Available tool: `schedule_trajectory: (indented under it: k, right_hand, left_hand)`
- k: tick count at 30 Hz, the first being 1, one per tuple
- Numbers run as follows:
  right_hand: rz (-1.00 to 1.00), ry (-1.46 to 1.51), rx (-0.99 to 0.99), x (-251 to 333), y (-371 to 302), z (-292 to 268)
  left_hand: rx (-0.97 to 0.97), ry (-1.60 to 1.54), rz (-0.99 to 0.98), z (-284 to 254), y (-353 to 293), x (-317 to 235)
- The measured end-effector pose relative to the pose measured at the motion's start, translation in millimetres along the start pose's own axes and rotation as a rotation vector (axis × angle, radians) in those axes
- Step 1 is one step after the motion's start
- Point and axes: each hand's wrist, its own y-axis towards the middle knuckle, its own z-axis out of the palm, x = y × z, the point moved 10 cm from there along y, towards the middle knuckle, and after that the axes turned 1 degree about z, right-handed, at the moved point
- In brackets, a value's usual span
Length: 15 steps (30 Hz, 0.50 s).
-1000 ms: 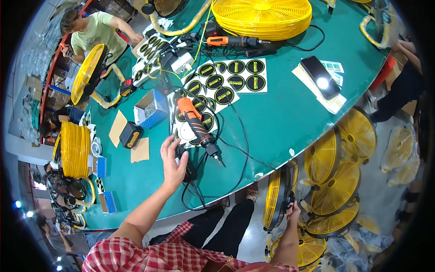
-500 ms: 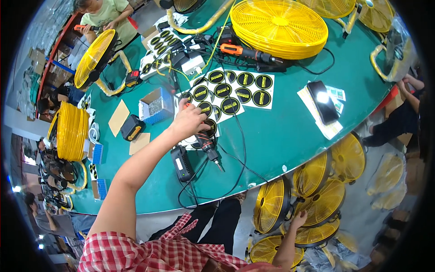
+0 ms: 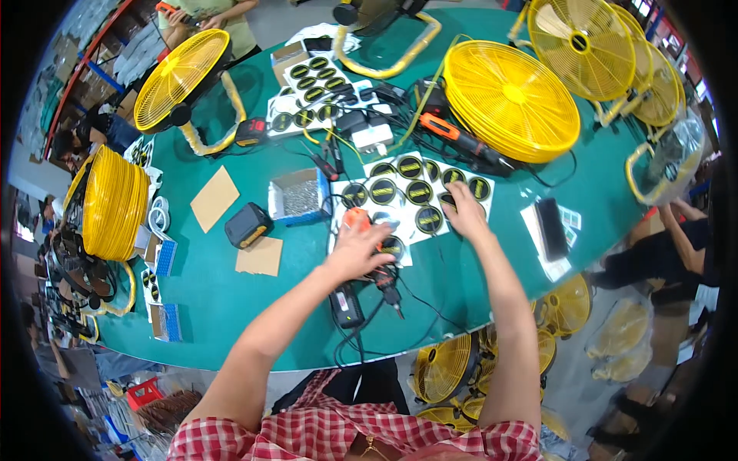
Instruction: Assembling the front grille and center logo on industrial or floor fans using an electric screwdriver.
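Note:
On the green table, my left hand [image 3: 358,250] is closed around the body of an electric screwdriver [image 3: 387,289]. Its orange end shows above my hand and its black nose and bit point toward the near edge. My right hand [image 3: 466,215] is open, fingers stretched over a sheet of round black-and-yellow stickers [image 3: 419,190]. Between my hands, more of these stickers lie on white backing. A black charger-like block [image 3: 347,306] with cables lies beside the screwdriver. To the left stands an open blue box of small metal parts [image 3: 298,195].
A black battery pack [image 3: 247,225] and cardboard pieces [image 3: 214,199] lie at left. Stacked yellow fan grilles [image 3: 513,100] and a second orange-and-black screwdriver [image 3: 465,142] are at the back right. A dark phone [image 3: 550,229] rests on papers. Fans [image 3: 443,369] stand below the near edge.
My right hand has come up from beside the floor fans onto the sticker sheet. My left hand stays at the screwdriver. The whole view has shifted.

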Motion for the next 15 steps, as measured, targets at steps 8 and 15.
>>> schedule_trajectory:
  k: [8, 15]
  right_hand:
    - [0.272, -0.342, 0.298, -47.8, 71.1, 39.0]
    - [0.114, -0.327, 0.278, -25.8, 81.1, 30.8]
  left_hand:
    - [-0.031, -0.06, 0.132, 9.5, -17.6, 18.6]
    - [-0.114, -0.149, 0.001, -16.3, -38.8, 30.1]
